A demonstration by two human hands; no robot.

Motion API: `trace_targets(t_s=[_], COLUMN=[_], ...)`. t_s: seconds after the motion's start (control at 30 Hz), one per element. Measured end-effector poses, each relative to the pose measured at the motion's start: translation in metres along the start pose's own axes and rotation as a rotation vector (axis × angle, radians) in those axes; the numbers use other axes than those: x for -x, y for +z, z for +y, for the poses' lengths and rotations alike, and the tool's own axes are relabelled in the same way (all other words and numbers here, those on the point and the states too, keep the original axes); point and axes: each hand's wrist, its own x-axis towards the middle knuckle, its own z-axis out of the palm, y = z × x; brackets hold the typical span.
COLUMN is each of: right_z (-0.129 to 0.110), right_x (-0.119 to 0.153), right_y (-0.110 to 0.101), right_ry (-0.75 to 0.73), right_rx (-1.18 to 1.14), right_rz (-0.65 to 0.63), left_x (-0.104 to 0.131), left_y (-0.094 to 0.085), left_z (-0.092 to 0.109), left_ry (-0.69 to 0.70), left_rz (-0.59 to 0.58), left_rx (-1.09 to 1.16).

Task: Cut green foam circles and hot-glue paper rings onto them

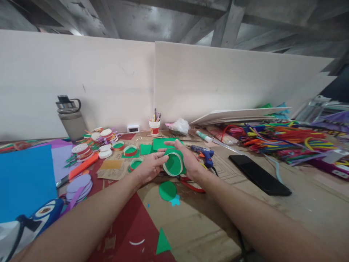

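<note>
A round green piece with a pale rim [173, 164] is held up between my two hands over the cardboard. My left hand [151, 167] grips its left edge, thumb on the rim. On its right side, my right hand [190, 160] is wrapped round the edge, its fingers partly behind the piece. Just below lies a flat green disc [167, 190] beside a small light-blue cut shape [175, 200]. Green sheets [163, 144] lie behind the hands. Red-rimmed green rings [130, 150] stand to the left of them.
A blue glue gun [206, 154] and black phone [259, 174] lie to the right, before colourful pipe cleaners [289, 140]. At left are a grey bottle [71, 120], an orange cutter [83, 166], lilac discs [79, 185] and a blue sheet [27, 178]. A cup of pens [154, 127] stands behind.
</note>
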Motion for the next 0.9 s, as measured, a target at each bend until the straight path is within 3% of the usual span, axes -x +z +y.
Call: trace_targets(t_s=[0.9], right_z=[0.0036], right_x=[-0.0006], right_y=[-0.0022], right_ry=[-0.048], right_rx=[0.025], right_rz=[-0.042], left_x=[0.0004], left_y=[0.001], left_z=[0.0007], left_ry=[0.0], left_rz=[-0.015], left_rx=[0.001])
